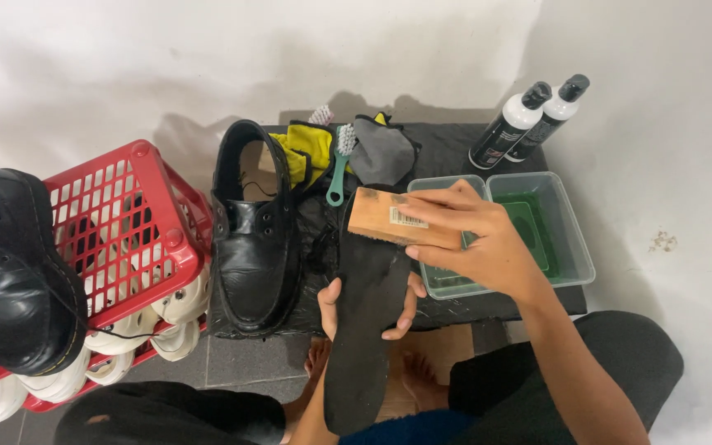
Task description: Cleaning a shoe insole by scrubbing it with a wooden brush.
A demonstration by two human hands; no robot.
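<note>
Nearest you, your left hand (366, 309) cradles the long black foam insole (366, 330) from beneath, fingers curled up around both edges. Just above those fingers, your right hand (478, 239) clamps the rectangular wooden-backed brush (401, 219), fingers pressed together along its far side, thumb on the near side, bristles on the insole's upper end. The brushing looks underway; nothing shows how much remains. Left of your fingers sits the black leather lace-up shoe (255, 239); beyond your right fingers, two clear plastic tubs (574, 247).
</note>
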